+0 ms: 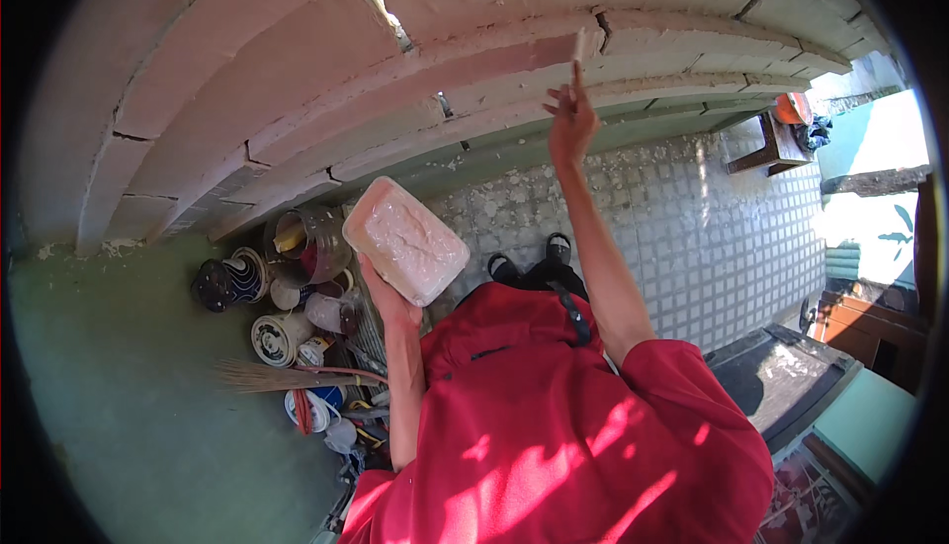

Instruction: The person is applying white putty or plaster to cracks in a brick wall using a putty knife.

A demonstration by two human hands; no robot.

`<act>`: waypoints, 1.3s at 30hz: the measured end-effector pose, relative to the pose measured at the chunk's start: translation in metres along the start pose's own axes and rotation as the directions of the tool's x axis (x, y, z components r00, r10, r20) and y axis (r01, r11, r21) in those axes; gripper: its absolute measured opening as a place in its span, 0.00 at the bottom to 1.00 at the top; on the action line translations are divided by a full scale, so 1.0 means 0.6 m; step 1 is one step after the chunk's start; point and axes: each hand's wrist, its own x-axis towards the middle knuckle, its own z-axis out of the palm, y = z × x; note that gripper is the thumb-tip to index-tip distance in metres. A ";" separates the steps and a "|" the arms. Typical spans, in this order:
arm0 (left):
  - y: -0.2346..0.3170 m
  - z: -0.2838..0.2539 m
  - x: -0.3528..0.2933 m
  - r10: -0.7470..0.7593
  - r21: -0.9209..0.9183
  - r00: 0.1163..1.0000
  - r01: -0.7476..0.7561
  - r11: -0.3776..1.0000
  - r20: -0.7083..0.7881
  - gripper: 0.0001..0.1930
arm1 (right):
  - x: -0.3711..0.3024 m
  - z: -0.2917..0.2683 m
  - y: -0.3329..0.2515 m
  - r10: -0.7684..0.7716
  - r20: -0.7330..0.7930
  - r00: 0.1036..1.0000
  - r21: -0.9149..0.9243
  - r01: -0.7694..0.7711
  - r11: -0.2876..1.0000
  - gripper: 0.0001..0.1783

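Note:
My left hand is closed around the lower side of a pale rectangular plastic tub, tilted in front of my body. Inside it lies a wet-looking pink paint. With my right arm stretched up and away, my right hand is closed on a small paintbrush; its details are too small to make out. The brush tip is at the edge of a pale beam-like ledge on the wall, where a darker pink strip runs leftward from it.
Tubs, buckets and a clear plastic bin crowd the wall's foot at left, with a twig broom among them. Patterned tiles cover the floor. A wooden bench stands far right; a dark-topped piece of furniture stands near right.

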 end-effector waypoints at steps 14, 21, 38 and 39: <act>0.004 0.010 0.023 -0.034 0.022 0.997 0.033 0.999 0.067 0.33 | 0.024 -0.018 -0.026 0.051 -0.101 0.994 -0.060 -0.057 0.997 0.28; -0.002 0.004 0.018 -0.043 0.024 0.997 0.041 0.999 0.068 0.32 | -0.028 -0.022 -0.013 -0.018 0.233 0.972 -0.105 0.044 0.993 0.28; 0.002 0.004 -0.004 -0.054 0.074 0.998 0.052 0.996 0.033 0.33 | -0.034 -0.029 -0.011 -0.032 0.113 0.993 -0.007 0.033 0.999 0.29; 0.001 0.001 -0.006 -0.059 0.065 0.998 0.056 0.996 0.035 0.33 | -0.022 -0.034 -0.016 -0.034 0.109 0.993 -0.008 0.035 0.999 0.29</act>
